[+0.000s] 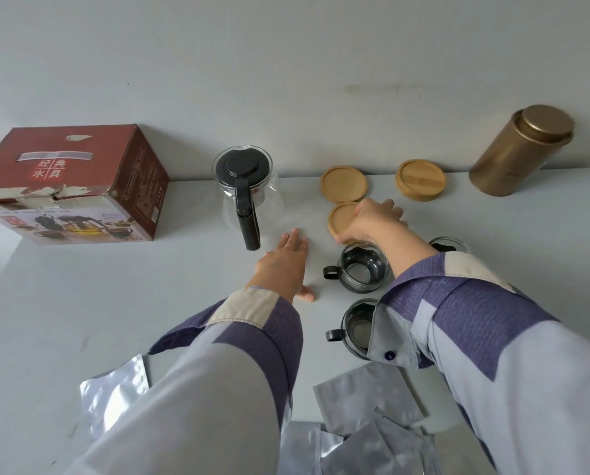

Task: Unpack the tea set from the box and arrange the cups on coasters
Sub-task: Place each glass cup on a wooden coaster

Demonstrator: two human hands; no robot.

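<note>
Grey and pale, the table ran up to the wall, and I take the teapot as my mark for everything on it. The red box stood well to the left of the teapot, its torn top edge facing me and a picture of the set printed on its front. Far to the right of the teapot, against the wall, stood the gold tin with its lid on. The teapot itself was clear glass with a black lid and a black handle that pointed towards me.

Foil bags lay in a loose heap on the near side, well in front of the teapot, with one more bag apart to their left.

Three cups, glass in dark holders, sat to the right of the teapot and nearer to me: one just in front of my right hand, one nearer still and partly under my sleeve, and a third mostly hidden behind my right arm. None of them stood on a coaster.

Three wooden coasters lay to the right of the teapot: one near it, one further right, and a third in front of the first.

My right hand held that third coaster by its edge, fingers curled round it. My left hand lay flat on the table just in front of the teapot's handle, fingers straight, thumb out to the side, holding nothing.
</note>
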